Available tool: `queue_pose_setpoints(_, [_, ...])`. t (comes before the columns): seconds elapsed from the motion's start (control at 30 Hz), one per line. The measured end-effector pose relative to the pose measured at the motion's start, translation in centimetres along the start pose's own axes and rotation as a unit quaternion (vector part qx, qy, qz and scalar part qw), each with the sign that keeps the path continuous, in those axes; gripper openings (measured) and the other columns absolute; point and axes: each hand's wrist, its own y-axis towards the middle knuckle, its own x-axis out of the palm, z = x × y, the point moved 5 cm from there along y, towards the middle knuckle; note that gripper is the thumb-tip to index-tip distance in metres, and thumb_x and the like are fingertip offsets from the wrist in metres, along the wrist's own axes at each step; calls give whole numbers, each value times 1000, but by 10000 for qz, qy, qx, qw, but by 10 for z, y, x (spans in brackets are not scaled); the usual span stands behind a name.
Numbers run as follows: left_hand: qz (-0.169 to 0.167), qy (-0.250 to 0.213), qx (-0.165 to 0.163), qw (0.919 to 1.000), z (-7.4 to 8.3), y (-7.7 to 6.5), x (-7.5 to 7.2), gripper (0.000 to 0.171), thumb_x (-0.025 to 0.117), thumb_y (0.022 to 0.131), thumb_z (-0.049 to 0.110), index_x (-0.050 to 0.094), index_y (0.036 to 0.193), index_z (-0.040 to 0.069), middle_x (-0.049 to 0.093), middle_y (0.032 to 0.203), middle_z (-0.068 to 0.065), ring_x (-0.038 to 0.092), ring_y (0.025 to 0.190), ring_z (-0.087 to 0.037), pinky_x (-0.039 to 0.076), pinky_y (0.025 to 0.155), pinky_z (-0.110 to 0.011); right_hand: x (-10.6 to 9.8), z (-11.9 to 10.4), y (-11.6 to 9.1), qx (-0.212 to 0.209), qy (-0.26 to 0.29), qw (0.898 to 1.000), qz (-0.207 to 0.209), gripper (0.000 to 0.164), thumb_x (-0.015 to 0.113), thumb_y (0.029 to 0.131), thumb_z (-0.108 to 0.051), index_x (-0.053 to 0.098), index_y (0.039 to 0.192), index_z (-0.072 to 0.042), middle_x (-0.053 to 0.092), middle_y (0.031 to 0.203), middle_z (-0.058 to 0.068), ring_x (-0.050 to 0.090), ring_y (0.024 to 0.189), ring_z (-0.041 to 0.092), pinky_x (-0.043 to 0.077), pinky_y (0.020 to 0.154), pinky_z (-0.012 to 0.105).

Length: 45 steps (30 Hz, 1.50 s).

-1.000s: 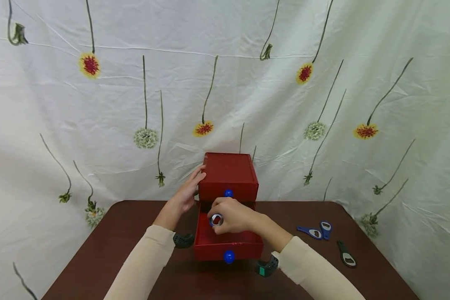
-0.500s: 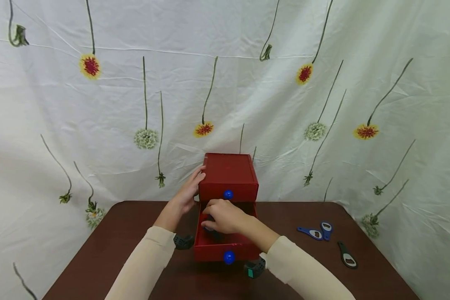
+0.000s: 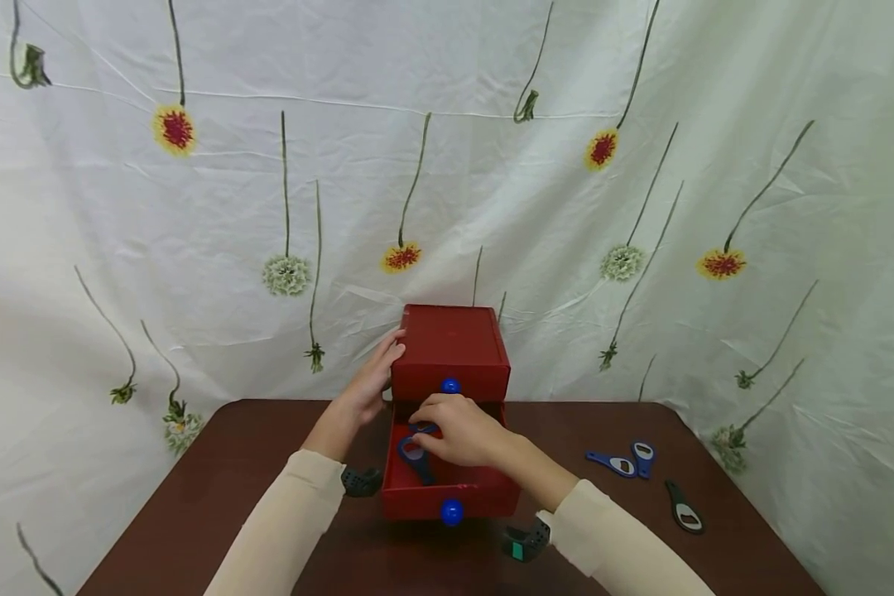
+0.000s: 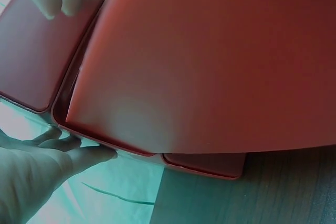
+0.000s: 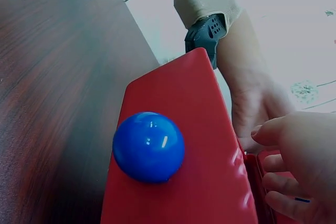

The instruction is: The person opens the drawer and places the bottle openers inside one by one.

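A small red two-drawer box (image 3: 454, 335) stands on the table with its lower drawer (image 3: 484, 502) pulled out. Flat against the box's left side rests my left hand (image 3: 367, 387), fingers extended. My right hand (image 3: 462, 430) hovers over the drawer, thumb and fingers apart. Just below the thumb a blue bottle opener (image 3: 423, 472) lies inside the drawer. Another blue piece (image 3: 422, 428), partly hidden by the fingers, shows behind it. In the right wrist view the right hand (image 5: 310, 150) has its fingers loosely bent, with nothing seen pinched between them.
Two blue bottle openers (image 3: 615, 464) and a black one (image 3: 684, 508) lie on the dark brown table (image 3: 268, 497) at the right. A blue knob (image 3: 451, 512) sticks out of the drawer front. A flower-print cloth (image 3: 551, 207) hangs behind the table.
The right hand has gone down into the drawer, let go of the bottle opener it held and risen slightly. The left hand keeps its place on the box.
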Motion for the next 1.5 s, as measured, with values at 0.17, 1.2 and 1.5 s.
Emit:
queue_pose_setpoints(0.17, [-3,-21,1,10000,0,-1,0,56,41,112,46,23,163,35,23,166,-8,25,147,-42,27,101,-80,-3,0,-8,67,2,10000,31,29,75,98,-23,76,123,-8,70,119,3,65,110,12,52,90,24])
queue_pose_setpoints(1.2, [-144,-117,-279,9994,2,-3,-2,58,41,111,47,19,165,39,13,170,-7,16,149,-50,25,102,-78,-19,-14,-70,17,1052,9885,1088,22,76,97,-20,77,116,-10,70,113,-4,65,97,9,56,82,29])
queue_pose_setpoints(1.5, [-164,-42,-293,9994,2,-4,0,59,42,111,48,18,165,39,12,170,-7,13,150,-52,23,102,-80,-11,-19,-90,-169,1854,9738,1307,22,75,97,-16,75,118,-11,72,110,-5,66,88,7,57,76,28])
